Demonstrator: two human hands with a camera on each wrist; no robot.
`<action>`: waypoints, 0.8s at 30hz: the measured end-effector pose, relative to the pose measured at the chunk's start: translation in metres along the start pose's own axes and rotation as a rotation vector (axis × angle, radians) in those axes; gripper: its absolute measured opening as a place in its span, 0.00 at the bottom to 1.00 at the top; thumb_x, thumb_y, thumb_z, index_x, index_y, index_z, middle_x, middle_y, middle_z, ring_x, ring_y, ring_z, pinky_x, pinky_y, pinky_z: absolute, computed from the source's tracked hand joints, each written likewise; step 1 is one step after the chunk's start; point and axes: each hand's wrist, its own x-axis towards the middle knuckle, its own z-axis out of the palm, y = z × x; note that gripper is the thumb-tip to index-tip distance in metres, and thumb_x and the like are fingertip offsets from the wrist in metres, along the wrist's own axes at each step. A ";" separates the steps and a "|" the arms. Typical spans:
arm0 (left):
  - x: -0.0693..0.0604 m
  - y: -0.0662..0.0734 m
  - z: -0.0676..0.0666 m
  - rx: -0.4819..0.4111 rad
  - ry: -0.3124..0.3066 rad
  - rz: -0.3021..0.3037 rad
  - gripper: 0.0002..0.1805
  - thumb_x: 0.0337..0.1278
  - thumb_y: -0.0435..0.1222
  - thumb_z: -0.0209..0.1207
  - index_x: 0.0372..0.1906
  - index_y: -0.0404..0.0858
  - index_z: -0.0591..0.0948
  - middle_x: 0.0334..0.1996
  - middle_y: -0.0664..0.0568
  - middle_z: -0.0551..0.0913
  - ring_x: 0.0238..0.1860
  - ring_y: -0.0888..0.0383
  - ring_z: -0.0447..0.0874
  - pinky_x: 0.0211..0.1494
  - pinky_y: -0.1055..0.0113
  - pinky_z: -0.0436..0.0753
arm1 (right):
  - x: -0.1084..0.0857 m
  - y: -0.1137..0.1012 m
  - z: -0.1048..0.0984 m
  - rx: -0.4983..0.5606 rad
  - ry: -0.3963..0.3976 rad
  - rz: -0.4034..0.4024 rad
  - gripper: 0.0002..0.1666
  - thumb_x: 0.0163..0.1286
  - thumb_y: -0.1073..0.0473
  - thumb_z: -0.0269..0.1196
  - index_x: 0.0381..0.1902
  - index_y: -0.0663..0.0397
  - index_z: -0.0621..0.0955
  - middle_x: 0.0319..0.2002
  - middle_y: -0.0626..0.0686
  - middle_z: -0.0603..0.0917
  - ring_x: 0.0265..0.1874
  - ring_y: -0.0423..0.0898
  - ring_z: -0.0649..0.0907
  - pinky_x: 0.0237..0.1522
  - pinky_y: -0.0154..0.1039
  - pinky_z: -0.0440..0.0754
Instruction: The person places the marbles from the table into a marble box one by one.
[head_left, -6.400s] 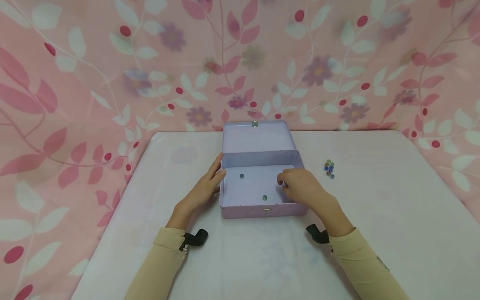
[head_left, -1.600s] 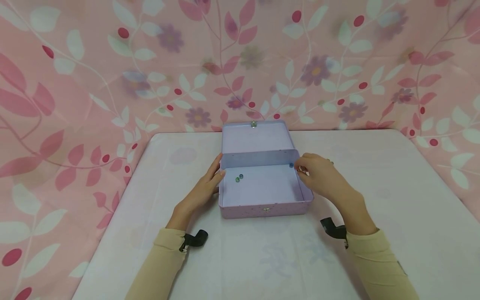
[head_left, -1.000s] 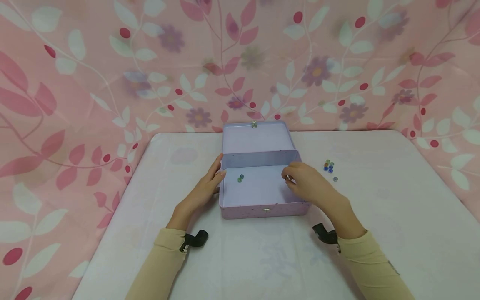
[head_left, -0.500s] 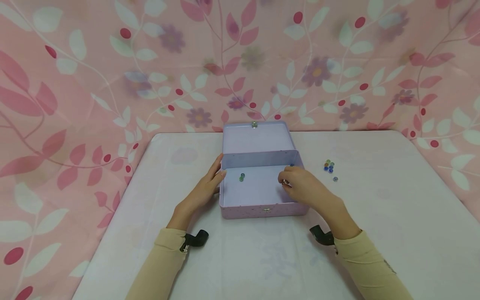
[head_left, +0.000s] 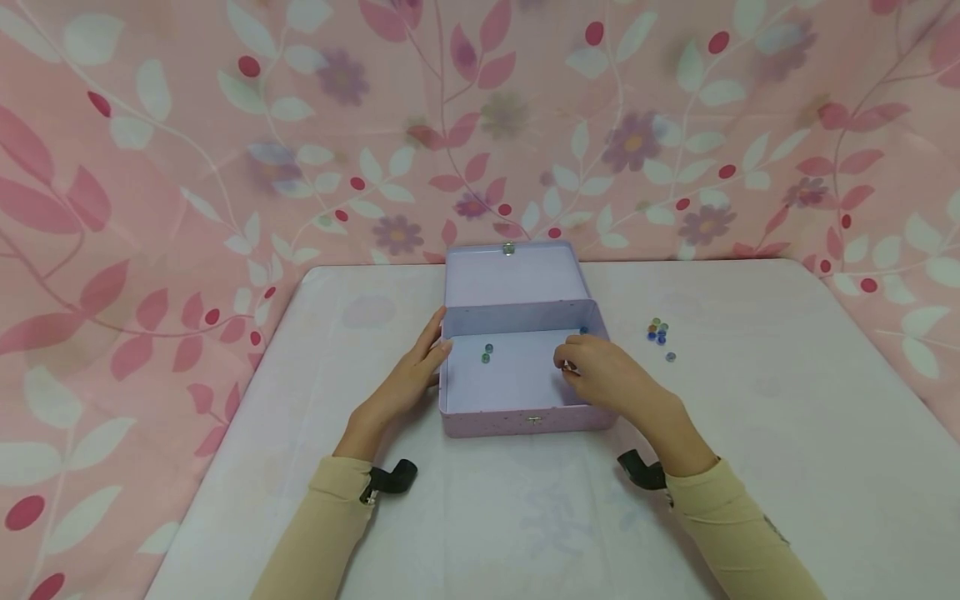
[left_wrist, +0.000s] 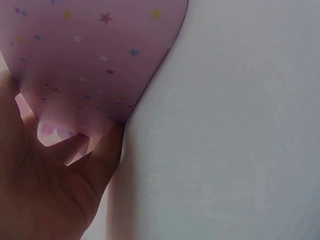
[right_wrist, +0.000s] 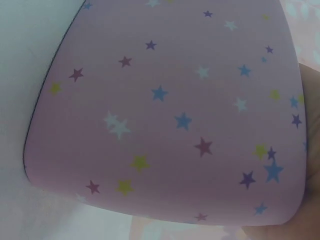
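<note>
- The right hand (head_left: 609,371) reaches over the right wall of the rectangular tin box (head_left: 487,425), curled into a narrow pinch on what looks like a marble (head_left: 570,366); being round and slick, it could slip if the fingertips loosen.
- The left hand (head_left: 405,379) rests along the box's left wall, fingers extended; pushing too hard might slide the box and set its contents rolling.
- Inside, a green marble (head_left: 486,358) and a bluish marble (head_left: 489,348) sit close together, with a dark blue marble (head_left: 584,330) near the back right corner; a dropped piece could scatter them.
- A marble cluster (head_left: 657,331) and a lone marble (head_left: 671,357) lie right of the box on the white tablecloth (head_left: 480,517); an incautious swipe could send them off.
- The marbles look glassy and translucent.
- The box is smooth, plain lilac within, star-printed outside, its lid (head_left: 513,275) open and a metal clasp (head_left: 534,419) in front.
</note>
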 end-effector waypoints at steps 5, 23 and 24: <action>-0.001 0.001 -0.001 0.005 0.001 0.000 0.37 0.75 0.56 0.43 0.80 0.64 0.41 0.81 0.49 0.42 0.81 0.44 0.45 0.71 0.39 0.68 | 0.000 0.000 0.001 -0.001 -0.009 0.007 0.07 0.64 0.65 0.66 0.41 0.55 0.86 0.37 0.49 0.84 0.36 0.44 0.81 0.44 0.43 0.84; 0.017 -0.033 0.000 0.033 0.030 0.029 0.35 0.72 0.62 0.42 0.76 0.75 0.41 0.81 0.57 0.43 0.80 0.46 0.48 0.69 0.38 0.70 | -0.001 0.005 -0.007 0.032 0.024 0.026 0.09 0.65 0.65 0.65 0.43 0.56 0.86 0.39 0.50 0.85 0.38 0.46 0.82 0.46 0.45 0.84; 0.016 -0.033 0.000 0.034 0.032 0.033 0.35 0.72 0.62 0.42 0.76 0.74 0.41 0.81 0.57 0.44 0.80 0.45 0.49 0.68 0.38 0.71 | -0.001 0.005 -0.008 0.033 0.030 0.021 0.08 0.65 0.65 0.65 0.43 0.56 0.86 0.38 0.50 0.84 0.38 0.46 0.82 0.46 0.45 0.84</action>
